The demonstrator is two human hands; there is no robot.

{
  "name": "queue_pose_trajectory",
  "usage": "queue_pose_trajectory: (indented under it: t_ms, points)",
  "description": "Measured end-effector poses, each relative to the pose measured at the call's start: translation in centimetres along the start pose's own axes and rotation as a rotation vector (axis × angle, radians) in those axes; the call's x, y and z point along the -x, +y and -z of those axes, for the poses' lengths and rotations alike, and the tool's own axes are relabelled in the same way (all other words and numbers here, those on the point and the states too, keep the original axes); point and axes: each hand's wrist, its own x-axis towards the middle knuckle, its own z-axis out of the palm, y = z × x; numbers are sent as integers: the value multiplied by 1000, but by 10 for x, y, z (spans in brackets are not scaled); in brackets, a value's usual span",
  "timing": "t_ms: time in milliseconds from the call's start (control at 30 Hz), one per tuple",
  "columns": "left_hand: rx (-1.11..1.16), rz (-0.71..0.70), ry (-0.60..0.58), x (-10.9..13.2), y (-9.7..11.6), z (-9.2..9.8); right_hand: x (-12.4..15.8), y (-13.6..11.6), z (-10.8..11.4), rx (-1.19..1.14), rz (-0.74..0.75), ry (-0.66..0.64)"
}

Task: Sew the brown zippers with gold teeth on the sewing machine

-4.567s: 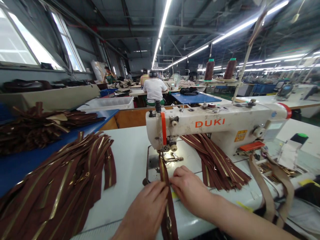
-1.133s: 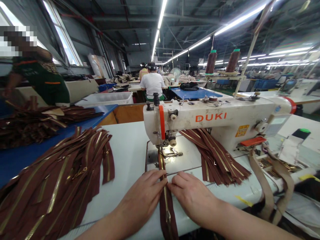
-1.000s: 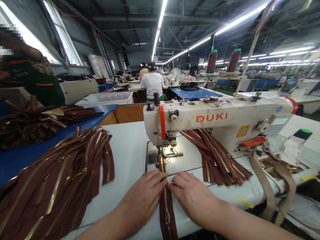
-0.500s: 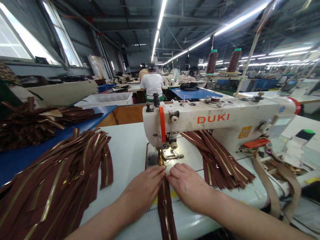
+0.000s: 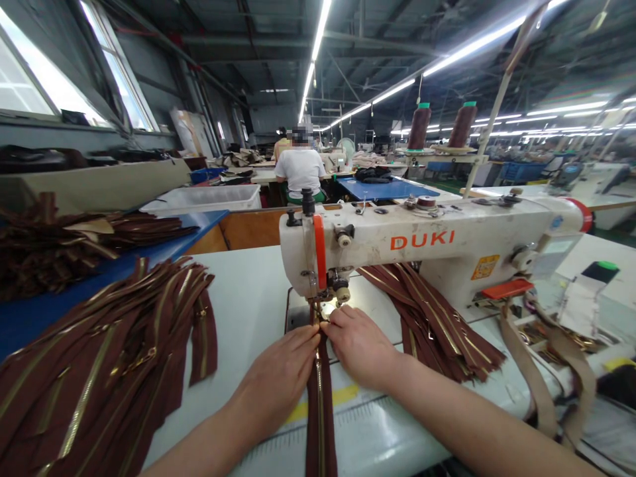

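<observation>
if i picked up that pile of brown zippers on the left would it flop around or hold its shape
The pile of brown zippers would probably flop, since the tapes drape loosely over one another. The gold metal teeth likely stiffen each strip somewhat lengthwise. Crossed strips may slide apart or snag.

Fluorescent tube lights (image 5: 472,46) overhead, tall windows (image 5: 119,76) on the left, blue-topped worktable (image 5: 387,190)

From my remote station, I see a maroon zipper (image 5: 318,414) with gold teeth. The sewing machine (image 5: 427,255) looks cream, its lettering bright orange.
</observation>
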Motion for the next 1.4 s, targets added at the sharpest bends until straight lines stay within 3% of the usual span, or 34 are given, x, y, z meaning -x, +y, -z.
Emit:
queue_pose_trajectory:
  t_ms: [433,600,700,900,1033,1100,1167,1200,1333,1400]
  points:
    - [114,35,-1,-1,2,7,4,-3,2,-75,-82,29]
    - [75,126,-50,-2,8,12,5,-3,1,-100,-82,58]
    - [10,149,-78,12,14,19,6,-4,1,-117,-87,64]
    - [-76,71,-23,68,38,43,10,-4,-5,-212,-70,118]
    - [32,245,-125,87,50,61,14,-4,-9,-230,-42,127]
    - [160,481,-156,85,39,72,16,-4,-11,-233,-24,131]
    - [298,778,-105,79,11,88,18,-3,-14,-237,-8,156]
    - [289,856,-76,75,-8,99,19,-2,-15,-240,-1,172]
    - [178,1015,23,64,-86,151,22,2,-22,-246,9,214]
    - [104,1032,48,65,-113,174,23,4,-25,-246,3,215]
